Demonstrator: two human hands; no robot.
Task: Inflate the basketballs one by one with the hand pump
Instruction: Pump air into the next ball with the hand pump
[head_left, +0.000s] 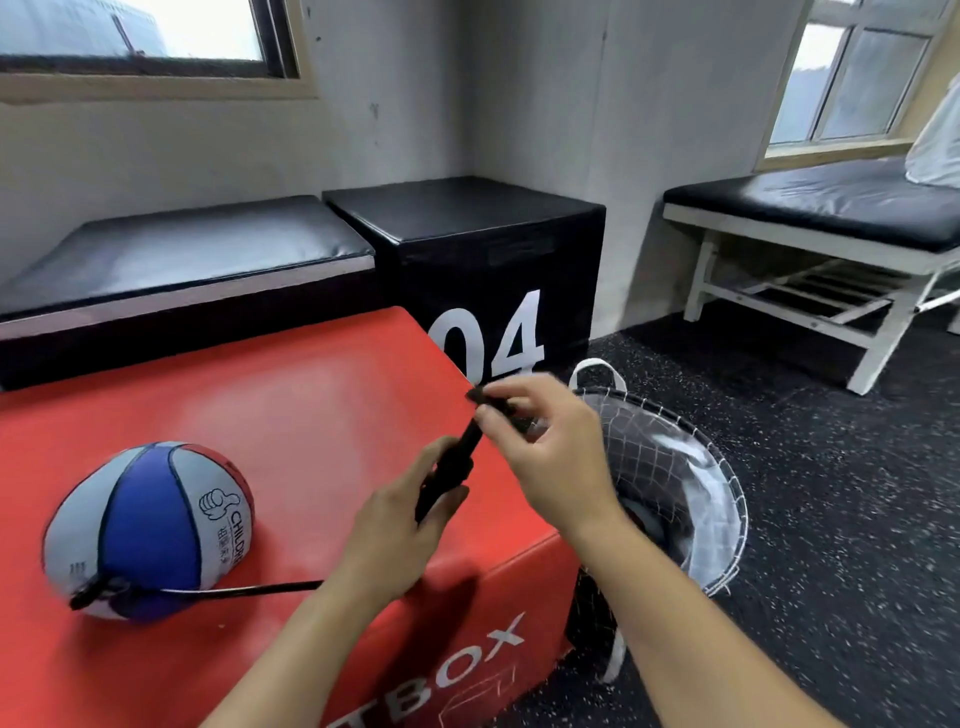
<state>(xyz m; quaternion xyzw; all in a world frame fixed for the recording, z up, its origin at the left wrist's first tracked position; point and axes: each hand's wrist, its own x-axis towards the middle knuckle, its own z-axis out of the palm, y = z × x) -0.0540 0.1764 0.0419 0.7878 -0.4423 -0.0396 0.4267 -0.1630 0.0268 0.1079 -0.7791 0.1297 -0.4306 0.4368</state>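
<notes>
The black hand pump (451, 470) is held tilted above the right part of the red box (291, 415), its lower end toward the person and its upper end reaching up near the box's far right corner. The left hand (400, 525) grips the pump's barrel, fingers curled round it from below, while the right hand (545, 457) pinches the handle end between thumb and curled fingers, just past the box's right edge. A thin black hose (249, 590) runs across the box top from under the left wrist to the basketball (148, 530), a blue, grey and red ball that looks soft and partly flattened; it sits on the left part of the box, well apart from the hands, with the hose end touching its lower front. Open red surface lies between the ball and the hands, and more behind the ball up to the far edge. Just beside the box on the right, on the dark speckled floor (831, 519), stands a white net basket (691, 499) with a round rim, directly under the right forearm. Behind the box are a black cube marked 04 (483, 270) and a black padded bench (182, 254) against the wall; a white-framed bench (810, 228) stands well off to the right, with clear floor between it and the basket
</notes>
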